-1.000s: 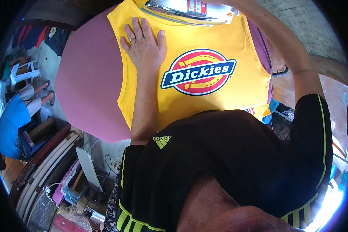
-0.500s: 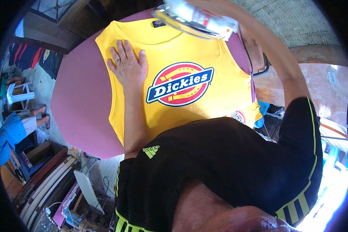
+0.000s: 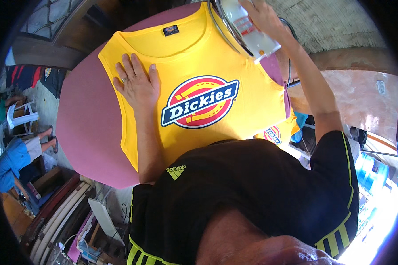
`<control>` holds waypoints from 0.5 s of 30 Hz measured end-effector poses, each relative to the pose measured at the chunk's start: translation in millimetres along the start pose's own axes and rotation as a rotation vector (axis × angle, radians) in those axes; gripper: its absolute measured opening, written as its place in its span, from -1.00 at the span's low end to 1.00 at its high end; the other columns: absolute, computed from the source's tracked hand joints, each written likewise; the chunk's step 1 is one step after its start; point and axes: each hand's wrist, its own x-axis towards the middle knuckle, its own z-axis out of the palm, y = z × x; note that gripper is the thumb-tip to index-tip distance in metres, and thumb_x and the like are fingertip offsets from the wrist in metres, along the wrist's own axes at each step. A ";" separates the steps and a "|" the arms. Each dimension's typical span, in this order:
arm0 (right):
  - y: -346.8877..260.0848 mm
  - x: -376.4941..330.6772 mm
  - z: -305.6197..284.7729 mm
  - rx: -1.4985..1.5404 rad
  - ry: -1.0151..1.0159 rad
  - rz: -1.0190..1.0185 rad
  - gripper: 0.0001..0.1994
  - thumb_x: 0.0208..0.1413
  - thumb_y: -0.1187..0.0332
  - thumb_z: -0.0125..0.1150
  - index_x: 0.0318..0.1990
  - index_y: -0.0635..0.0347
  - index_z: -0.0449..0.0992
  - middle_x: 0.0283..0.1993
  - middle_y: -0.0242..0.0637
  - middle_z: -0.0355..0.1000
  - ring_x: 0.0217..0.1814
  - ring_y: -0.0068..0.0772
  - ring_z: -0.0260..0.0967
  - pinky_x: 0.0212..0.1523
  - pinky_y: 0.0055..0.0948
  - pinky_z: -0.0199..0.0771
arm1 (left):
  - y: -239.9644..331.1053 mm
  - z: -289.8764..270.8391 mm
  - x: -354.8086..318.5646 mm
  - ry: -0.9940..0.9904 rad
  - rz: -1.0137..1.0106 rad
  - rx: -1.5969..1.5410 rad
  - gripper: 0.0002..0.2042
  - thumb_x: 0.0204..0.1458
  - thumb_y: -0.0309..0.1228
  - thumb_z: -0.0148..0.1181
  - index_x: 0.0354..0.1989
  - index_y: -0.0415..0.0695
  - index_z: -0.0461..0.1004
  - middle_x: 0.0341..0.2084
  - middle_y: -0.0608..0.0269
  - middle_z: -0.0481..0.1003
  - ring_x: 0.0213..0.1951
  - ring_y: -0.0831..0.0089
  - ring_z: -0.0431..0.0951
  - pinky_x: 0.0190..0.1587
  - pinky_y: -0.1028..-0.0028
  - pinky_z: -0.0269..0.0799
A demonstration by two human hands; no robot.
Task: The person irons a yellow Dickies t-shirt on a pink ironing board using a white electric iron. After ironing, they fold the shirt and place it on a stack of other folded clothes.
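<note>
The left hand (image 3: 138,90) lies flat on smooth yellow cloth shirt (image 3: 199,73), centre; apart, upper right, the right hand (image 3: 266,20) grips a shiny metal iron (image 3: 248,37); translucent blue jug (image 3: 370,170), far right.

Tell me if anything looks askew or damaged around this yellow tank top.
No damage stands out: the yellow tank top lies fairly flat under the left hand. Only the white panel at lower left looks slightly odd, slanting as if propped loosely.

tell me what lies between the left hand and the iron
The head view shows only yellow tank top fabric between the left hand and the iron, above the round print.
</note>
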 end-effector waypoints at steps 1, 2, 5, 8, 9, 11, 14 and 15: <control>-5.0 1.5 6.9 -0.121 -0.048 -0.056 -0.54 0.30 -0.02 0.01 0.01 0.24 0.44 -0.40 -0.22 0.34 -0.52 -0.39 0.32 -0.45 -0.33 0.37 | -1.1 -0.2 -1.1 0.007 0.002 -0.007 -0.36 0.28 0.04 -0.17 0.44 -0.05 0.16 0.49 0.12 0.04 0.51 0.06 -0.08 0.44 -0.07 -0.26; -6.7 4.8 12.7 -0.269 -0.253 0.006 -0.53 0.24 0.05 0.08 0.09 0.28 0.43 -0.16 -0.06 0.39 -0.35 -0.25 0.41 -0.32 -0.28 0.45 | -2.1 0.2 -1.4 0.013 0.004 -0.015 -0.36 0.28 0.04 -0.17 0.44 -0.05 0.16 0.49 0.11 0.04 0.51 0.06 -0.07 0.44 -0.08 -0.26; -10.3 0.6 15.3 -0.617 -0.471 -0.018 -0.49 0.13 0.20 0.15 0.19 0.32 0.39 0.02 0.10 0.43 -0.24 -0.11 0.47 -0.24 -0.18 0.52 | 0.5 3.4 -1.0 0.009 0.019 -0.050 -0.36 0.28 0.05 -0.18 0.44 -0.04 0.15 0.49 0.11 0.04 0.51 0.05 -0.06 0.44 -0.09 -0.27; -12.1 -8.2 16.9 -0.460 -0.260 -0.055 -0.50 0.11 0.31 0.11 0.21 0.32 0.35 -0.03 0.12 0.41 -0.26 -0.04 0.45 -0.27 -0.13 0.53 | -2.2 1.8 -0.2 0.012 -0.001 -0.040 -0.35 0.28 0.08 -0.20 0.45 -0.03 0.15 0.49 0.12 0.04 0.51 0.07 -0.08 0.45 -0.08 -0.30; -11.0 -17.1 11.7 -0.344 -0.168 -0.052 -0.51 0.12 0.35 0.09 0.22 0.32 0.34 -0.04 0.12 0.40 -0.26 0.00 0.45 -0.28 -0.11 0.53 | -1.1 2.8 -0.9 0.012 -0.004 -0.047 -0.35 0.28 0.09 -0.21 0.45 -0.03 0.15 0.49 0.13 0.04 0.51 0.07 -0.09 0.45 -0.08 -0.31; -7.7 -30.3 5.6 -0.387 -0.226 -0.014 -0.52 0.13 0.35 0.08 0.21 0.34 0.34 -0.03 0.18 0.39 -0.21 0.08 0.47 -0.26 -0.09 0.54 | -0.7 4.7 0.5 0.014 -0.002 -0.056 -0.34 0.28 0.10 -0.21 0.45 -0.03 0.15 0.49 0.12 0.04 0.52 0.08 -0.10 0.46 -0.08 -0.31; 5.4 -27.7 10.7 -0.253 -0.419 0.167 -0.55 0.15 0.35 0.07 0.20 0.32 0.36 0.01 0.25 0.38 -0.14 0.20 0.47 -0.22 -0.03 0.55 | -0.7 5.8 0.3 0.025 0.005 -0.071 -0.34 0.28 0.10 -0.21 0.45 -0.04 0.15 0.49 0.12 0.04 0.52 0.08 -0.10 0.45 -0.08 -0.31; 12.4 -23.5 14.6 -0.174 -0.494 0.247 -0.56 0.16 0.35 0.07 0.19 0.31 0.37 0.03 0.28 0.37 -0.11 0.24 0.47 -0.21 -0.01 0.55 | -0.4 4.8 3.4 0.035 0.007 -0.075 -0.34 0.27 0.10 -0.21 0.44 -0.04 0.15 0.49 0.11 0.04 0.52 0.08 -0.09 0.45 -0.08 -0.30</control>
